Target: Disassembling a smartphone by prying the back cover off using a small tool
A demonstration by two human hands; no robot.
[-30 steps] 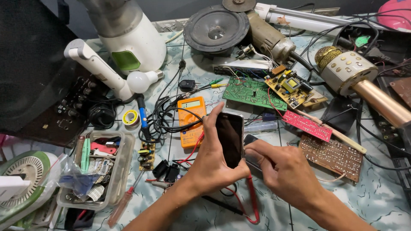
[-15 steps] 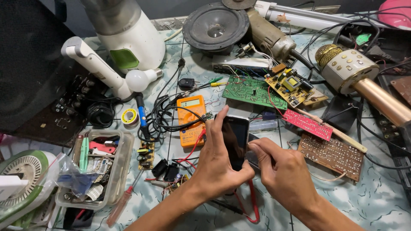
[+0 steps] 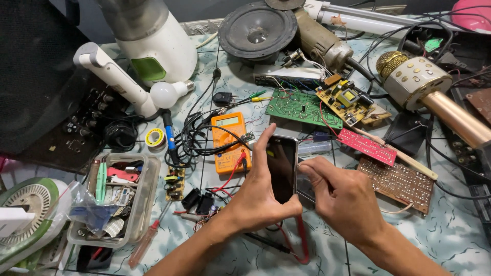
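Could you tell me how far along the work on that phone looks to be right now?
Early, it seems. The left hand holds the dark smartphone upright on edge, and the right hand pinches at its side. The case looks closed, with no parts removed. The orange multimeter lies beside it, and the red-handled screwdriver lies untouched, so any opening or testing appears left.

Your phone sits between both hands, multimeter just left of it, circuit boards behind, parts tray far left.
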